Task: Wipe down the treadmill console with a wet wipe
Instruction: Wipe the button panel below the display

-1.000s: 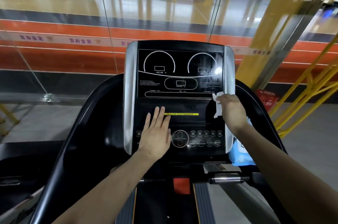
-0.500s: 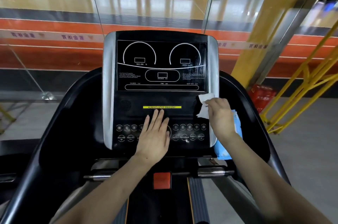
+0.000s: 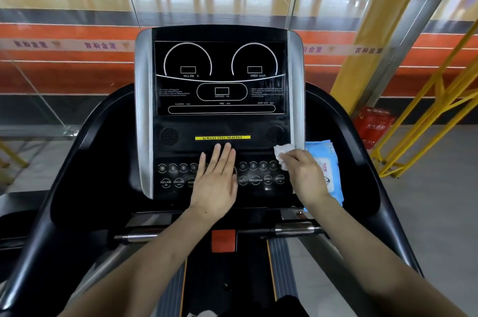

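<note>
The black treadmill console (image 3: 219, 120) with silver side trims fills the middle of the head view. My left hand (image 3: 216, 182) lies flat, fingers together, on the middle of the button panel, holding nothing. My right hand (image 3: 305, 177) grips a crumpled white wet wipe (image 3: 283, 152) and presses it on the console's lower right, by the right silver trim and just above the speed buttons. Wet streaks show on the display's right side.
A blue pack of wipes (image 3: 327, 166) sits in the right side tray behind my right hand. A red safety key block (image 3: 223, 240) and metal handlebars (image 3: 297, 228) lie below the console. A glass wall stands ahead; yellow railings (image 3: 439, 99) and a red box (image 3: 372, 125) are at right.
My right hand has slid the wipe down the console's right side, from the display's lower corner to the button panel. My left hand stays flat on the buttons.
</note>
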The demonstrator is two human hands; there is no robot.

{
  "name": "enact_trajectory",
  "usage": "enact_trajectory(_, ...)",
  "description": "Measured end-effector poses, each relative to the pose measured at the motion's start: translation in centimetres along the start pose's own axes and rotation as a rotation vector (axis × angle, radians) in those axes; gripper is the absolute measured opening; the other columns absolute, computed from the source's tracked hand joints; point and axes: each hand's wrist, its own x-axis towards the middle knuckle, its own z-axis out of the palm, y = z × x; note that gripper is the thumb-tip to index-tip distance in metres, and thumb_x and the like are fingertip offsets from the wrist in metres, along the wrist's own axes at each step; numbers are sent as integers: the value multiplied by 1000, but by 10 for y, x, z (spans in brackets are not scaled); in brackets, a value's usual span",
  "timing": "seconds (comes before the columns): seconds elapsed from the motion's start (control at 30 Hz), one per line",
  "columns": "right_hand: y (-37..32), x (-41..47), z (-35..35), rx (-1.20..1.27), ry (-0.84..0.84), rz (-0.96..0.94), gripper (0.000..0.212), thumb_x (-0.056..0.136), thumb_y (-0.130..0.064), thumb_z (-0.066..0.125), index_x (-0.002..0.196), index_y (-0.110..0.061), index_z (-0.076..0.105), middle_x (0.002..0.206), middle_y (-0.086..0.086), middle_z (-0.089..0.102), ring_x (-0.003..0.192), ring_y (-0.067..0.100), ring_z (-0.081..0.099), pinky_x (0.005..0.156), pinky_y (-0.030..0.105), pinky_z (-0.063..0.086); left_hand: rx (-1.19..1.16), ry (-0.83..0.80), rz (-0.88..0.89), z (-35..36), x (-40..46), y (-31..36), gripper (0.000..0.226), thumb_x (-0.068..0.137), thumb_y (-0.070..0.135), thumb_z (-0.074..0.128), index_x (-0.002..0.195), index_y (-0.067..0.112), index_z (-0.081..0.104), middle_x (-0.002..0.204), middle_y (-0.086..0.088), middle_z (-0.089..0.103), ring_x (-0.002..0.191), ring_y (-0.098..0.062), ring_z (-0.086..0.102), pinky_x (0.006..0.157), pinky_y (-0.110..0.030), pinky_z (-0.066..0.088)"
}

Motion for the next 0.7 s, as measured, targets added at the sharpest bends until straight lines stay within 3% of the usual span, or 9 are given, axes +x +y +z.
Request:
enact_trajectory(0.17,-2,36,-2,5,26,39,43,73,20,69,110,-3,72,93,10,62,85,32,57,61,41,55,23,-1,-2,3,-2,-1,66,104,38,16,164,11,14,173,-3,6,160,-23,-4,129,-55,7)
enact_trajectory(0.27,-4,11,6,-38,-4,49,47,72,21,66,112,-6,69,94,7,56,87,29,52,58,37,51,21,6,-2,5,-3,-1,66,104,37,17,164,11,14,173,-4,8,160,-23,-4,129,-55,7)
enact_trajectory(0.47,-2,-70,15,-26,-106,-49,57,65,20,77,116,-4,70,93,5,57,87,22,50,70,33,54,3,16,-20,10,-3,4,67,104,37,17,164,10,11,174,-4,5,160,-23,-8,129,-54,8)
enact_trajectory(0.6,-5,-18,8,-21,-53,42,34,76,12,74,102,-9,69,87,1,50,85,21,45,58,37,49,-5,10,-31,10,-4,8,66,104,37,17,164,10,12,174,-5,2,160,-23,-10,129,-54,7)
enact_trajectory(0.7,-8,12,7,-29,-25,88,41,77,17,69,111,-7,67,91,3,51,88,23,47,59,38,50,4,-1,-16,11,-9,9,64,106,35,23,164,10,12,174,-6,-4,159,-24,-13,129,-54,6)
